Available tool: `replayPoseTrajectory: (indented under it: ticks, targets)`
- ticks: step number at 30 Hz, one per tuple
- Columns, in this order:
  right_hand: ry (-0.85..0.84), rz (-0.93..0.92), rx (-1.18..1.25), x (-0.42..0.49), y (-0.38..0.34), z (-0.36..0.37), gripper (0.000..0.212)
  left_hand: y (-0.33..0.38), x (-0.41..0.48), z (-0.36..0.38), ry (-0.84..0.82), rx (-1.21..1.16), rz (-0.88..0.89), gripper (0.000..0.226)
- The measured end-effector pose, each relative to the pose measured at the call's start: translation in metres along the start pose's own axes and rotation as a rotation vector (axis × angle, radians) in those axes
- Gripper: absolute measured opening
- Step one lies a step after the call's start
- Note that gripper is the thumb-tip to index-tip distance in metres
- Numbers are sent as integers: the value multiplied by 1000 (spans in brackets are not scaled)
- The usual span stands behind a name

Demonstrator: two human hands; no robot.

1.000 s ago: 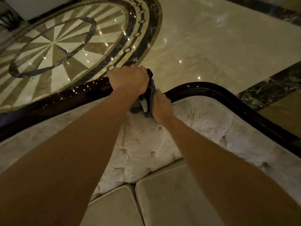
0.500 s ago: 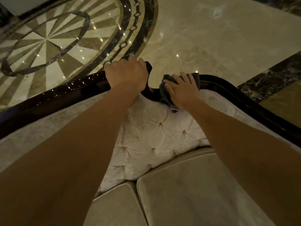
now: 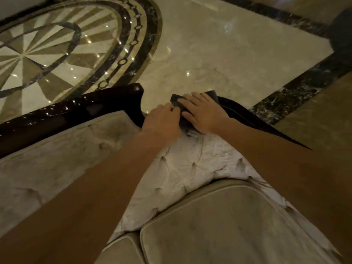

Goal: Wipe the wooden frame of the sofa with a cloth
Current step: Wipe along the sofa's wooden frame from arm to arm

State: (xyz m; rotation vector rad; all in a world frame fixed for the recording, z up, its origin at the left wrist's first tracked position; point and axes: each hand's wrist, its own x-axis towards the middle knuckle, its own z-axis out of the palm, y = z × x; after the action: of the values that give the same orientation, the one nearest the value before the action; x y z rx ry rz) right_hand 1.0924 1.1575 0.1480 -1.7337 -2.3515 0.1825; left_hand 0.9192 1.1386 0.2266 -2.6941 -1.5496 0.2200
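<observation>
The sofa's dark glossy wooden frame [image 3: 66,111] runs along the top of the tufted pale backrest [image 3: 182,164], rising to a carved peak at centre. Right of that peak, a dark grey cloth [image 3: 176,98] lies on the lower rail [image 3: 238,111]. My right hand [image 3: 203,113] lies flat on the cloth with its fingers spread, pressing it onto the wood. My left hand [image 3: 162,121] sits right beside it, fingers curled onto the cloth's left edge. Most of the cloth is hidden under both hands.
Pale seat cushions [image 3: 219,225] fill the foreground below my arms. Behind the sofa lies polished marble floor [image 3: 209,44] with a round starburst inlay [image 3: 38,54] at the left and dark marble border strips [image 3: 304,84] at the right.
My left hand has let go of the frame's peak and moved right to the cloth. My right hand has carried the cloth from the dip beside the peak onto the right rail.
</observation>
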Motion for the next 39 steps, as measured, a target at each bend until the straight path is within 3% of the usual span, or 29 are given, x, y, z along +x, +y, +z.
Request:
replayPoseTrajectory:
  ticks: [3,9,13,18,24,29,31,34,39]
  targets:
    - [108,201,11,-20,31,2,54,5,18,27,5,-20,-184,31]
    - [237,483,147,-66,63,24,56,39,55,49,60,-76,-227,66]
    - [144,678,132,-129,89,40,58,86,80,53,36,44,-164,75]
    - [-68,740,-29,-216,121,35,62,168,108,63,-2,159,89,73]
    - [-127,893,-72,-290,118,22,65,285,97,103,-142,84,343,58]
    - [-48,986,-66,-320,147,1,53,332,78,129,-12,-11,323,47]
    - [25,1070,-100,-357,146,-2,51,331,79,129,-26,1,318,53]
    - [-2,1125,-94,-370,137,1,55,342,77,122,-78,8,284,60]
    - [21,962,-82,-341,142,8,54,373,63,124,-48,23,356,44]
